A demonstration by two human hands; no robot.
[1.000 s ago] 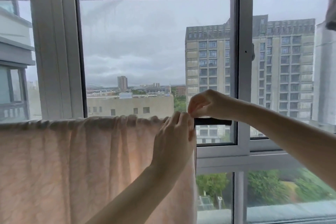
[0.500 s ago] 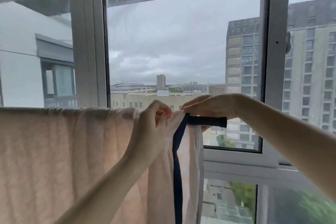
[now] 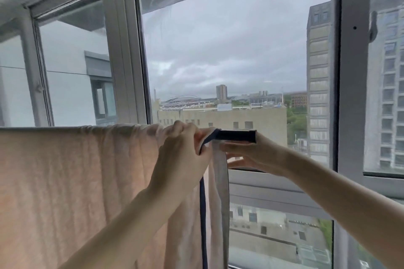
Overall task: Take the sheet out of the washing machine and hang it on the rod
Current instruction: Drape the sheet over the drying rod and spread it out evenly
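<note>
The sheet point(image 3: 76, 192) hangs over the rod point(image 3: 237, 136) in front of the window point(image 3: 229, 50), draped down on my side with its dark-trimmed edge near the rod's bare black end. My left hand point(image 3: 183, 155) grips the bunched top edge right at the rod, fingers curled round the cloth, so I can pull it along and square it. My right hand point(image 3: 247, 155) sits just under the rod's end, fingers stretched out flat and holding nothing, though I think they touch the sheet's far layer to steady it.
</note>
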